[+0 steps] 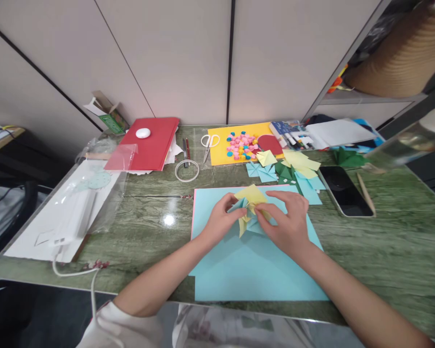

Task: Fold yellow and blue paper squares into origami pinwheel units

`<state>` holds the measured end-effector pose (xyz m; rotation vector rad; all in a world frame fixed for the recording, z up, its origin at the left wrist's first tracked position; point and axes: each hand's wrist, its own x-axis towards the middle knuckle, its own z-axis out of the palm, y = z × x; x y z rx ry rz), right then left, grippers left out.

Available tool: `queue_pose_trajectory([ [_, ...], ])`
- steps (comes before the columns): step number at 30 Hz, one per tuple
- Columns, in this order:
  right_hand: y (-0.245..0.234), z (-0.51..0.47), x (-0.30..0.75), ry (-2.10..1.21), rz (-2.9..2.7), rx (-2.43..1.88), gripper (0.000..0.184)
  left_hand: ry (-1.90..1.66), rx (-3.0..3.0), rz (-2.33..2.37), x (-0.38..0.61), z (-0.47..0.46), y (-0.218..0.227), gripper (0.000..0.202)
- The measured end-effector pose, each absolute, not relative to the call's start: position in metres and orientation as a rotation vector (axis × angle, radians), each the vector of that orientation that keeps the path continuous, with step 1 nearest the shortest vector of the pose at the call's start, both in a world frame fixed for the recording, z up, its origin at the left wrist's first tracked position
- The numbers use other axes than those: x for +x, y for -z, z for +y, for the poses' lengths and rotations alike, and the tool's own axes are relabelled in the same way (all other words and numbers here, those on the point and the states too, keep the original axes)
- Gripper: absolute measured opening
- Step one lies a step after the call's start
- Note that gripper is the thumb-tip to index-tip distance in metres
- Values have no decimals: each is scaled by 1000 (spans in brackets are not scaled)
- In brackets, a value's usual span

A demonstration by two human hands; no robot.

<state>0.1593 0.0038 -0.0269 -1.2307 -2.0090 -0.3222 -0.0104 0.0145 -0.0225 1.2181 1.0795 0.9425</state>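
Between my two hands is a folded paper piece (pixel 253 194), made of pale yellow and light blue paper with pointed flaps. My left hand (pixel 225 215) pinches its blue side between thumb and fingers. On the other side, my right hand (pixel 286 220) has thumb and index finger pressed on a yellow flap near the middle. The piece is held over light blue paper sheets (pixel 253 275) with a pink edge showing beneath them. Parts of the folds are hidden behind my fingers.
Folded paper pieces (pixel 264 171) lie behind my right hand, near pink and blue beads (pixel 241 145) on a yellow sheet. White-handled scissors (pixel 209 142) and a white ring (pixel 187 171) lie farther back. A phone (pixel 344 190) is right; a red folder (pixel 152 145) and white power strip (pixel 74 217) are left.
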Motion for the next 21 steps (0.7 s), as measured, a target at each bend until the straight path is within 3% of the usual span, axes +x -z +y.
queue_pose_trajectory([
  [21, 28, 4, 159, 442, -1984, -1217, 12, -1038, 1095, 1057, -6, 9, 25, 20],
])
